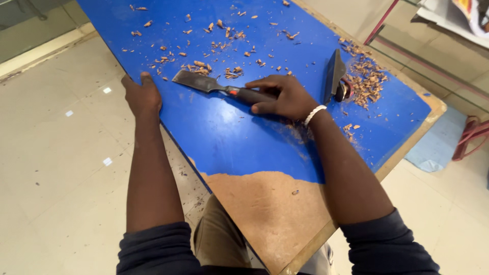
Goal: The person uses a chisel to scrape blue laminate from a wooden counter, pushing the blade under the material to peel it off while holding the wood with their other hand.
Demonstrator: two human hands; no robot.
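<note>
At the near end of the flat wooden board [265,214], a patch of bare brown wood shows where the blue coating [239,137] is gone; its ragged upper boundary runs from the board's left edge across to the forearm of the right hand. As a judgement, that stripped patch is the finished part, and it is a small share of the surface: everything beyond it remains blue, so most of the scraping is left.

Further up, the left hand [142,95] rests on the board's left edge, fingers curled over the rim with the thumb lying on the blue face, steadying the board. The right hand [286,98], wearing a white bead bracelet [314,114], has its fingers wrapped closed around the dark handle of the wide flat steel chisel [216,86]. The chisel lies low on the blue surface near the middle of the board, with its blade pointing toward the left edge.

Just beyond the right hand a second dark-bladed tool [335,76] lies near the right edge, beside a heap of brown wood shavings [368,81]. More small shavings are scattered across the far blue area. Pale floor tiles [61,153] surround the board.
</note>
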